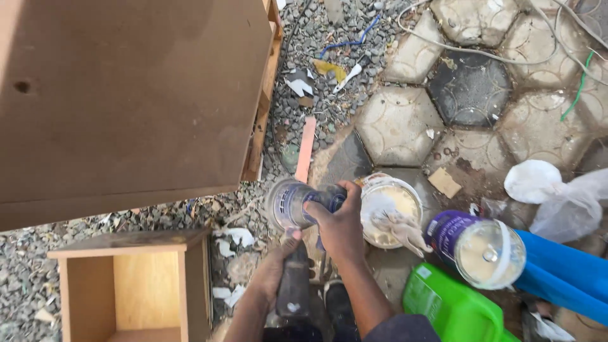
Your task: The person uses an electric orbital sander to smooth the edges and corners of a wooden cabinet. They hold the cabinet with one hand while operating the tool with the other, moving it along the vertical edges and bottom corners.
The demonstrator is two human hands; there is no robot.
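Observation:
My right hand grips a clear plastic jar with a blue label, held on its side above the ground. My left hand is closed around a dark handle of a tool just below the jar. Right of the jar stands an open white bucket holding pale paste, with a smeared brush or rag lying in it.
A large brown board fills the upper left. An open wooden box sits lower left. At right are a purple-labelled jar with a white lid, a green plastic container, a blue sheet and a white plastic bag. Gravel and hexagonal pavers cover the ground.

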